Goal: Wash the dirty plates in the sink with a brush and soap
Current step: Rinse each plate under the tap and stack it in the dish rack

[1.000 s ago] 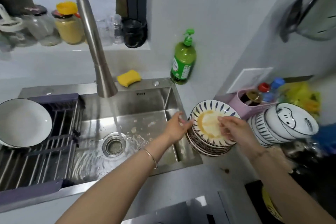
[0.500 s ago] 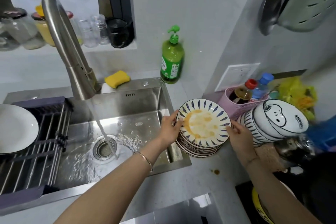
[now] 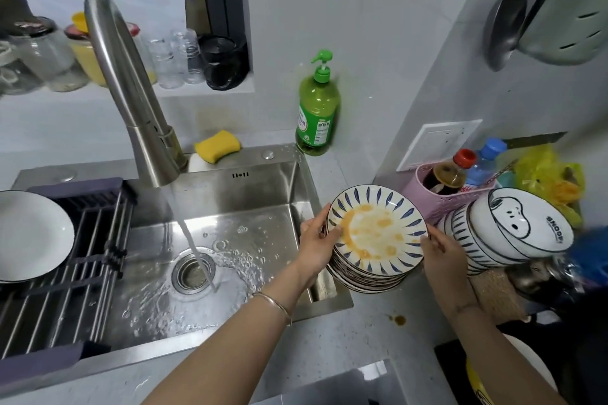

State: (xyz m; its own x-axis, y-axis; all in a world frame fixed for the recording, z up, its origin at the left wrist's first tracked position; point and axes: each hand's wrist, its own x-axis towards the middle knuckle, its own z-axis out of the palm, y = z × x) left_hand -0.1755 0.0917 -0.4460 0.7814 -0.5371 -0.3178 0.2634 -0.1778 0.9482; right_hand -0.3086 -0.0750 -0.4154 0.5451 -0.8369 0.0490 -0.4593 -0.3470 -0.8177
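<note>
A stack of blue-patterned plates (image 3: 368, 279) stands on the counter just right of the steel sink (image 3: 230, 200). The top plate (image 3: 378, 230) is smeared with orange sauce and tilts up off the stack. My left hand (image 3: 317, 240) grips its left rim, thumb on the face. My right hand (image 3: 441, 250) holds its right rim. Water runs from the tap (image 3: 131, 92) onto the drain (image 3: 192, 270). A yellow sponge (image 3: 217, 145) lies on the sink's back ledge. The green soap bottle (image 3: 317, 108) stands behind the sink corner.
A clean white plate (image 3: 29, 237) rests on the drying rack (image 3: 65, 273) over the sink's left side. Stacked bowls (image 3: 506, 233) lean at the right beside a pink basket of bottles (image 3: 427, 194). Jars line the window sill (image 3: 204, 90). Utensils (image 3: 513, 10) hang on the right wall.
My right hand moved from the top plate's face to its right rim. Both hands now hold the plate, which has tilted up off the stack. The view has shifted.
</note>
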